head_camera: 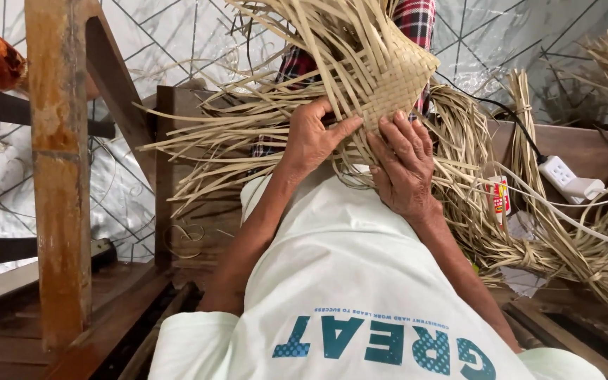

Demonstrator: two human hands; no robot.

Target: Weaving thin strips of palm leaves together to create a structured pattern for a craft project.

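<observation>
A half-woven piece of pale straw (381, 70) is held up in front of me, its woven patch at the upper right and many loose strips fanning out to the left and down. My left hand (314, 137) grips the strips just under the woven patch. My right hand (402, 165) presses on the lower edge of the weave, fingers spread over the strips. Both forearms rise from my pale green shirt (346, 281).
A worn wooden post (58, 176) stands at the left. Bundles of loose straw (564, 246) lie at the right beside a white power strip (564, 179) with a cable. Red checked cloth (416, 17) shows behind the weave. Brown wooden boards run below.
</observation>
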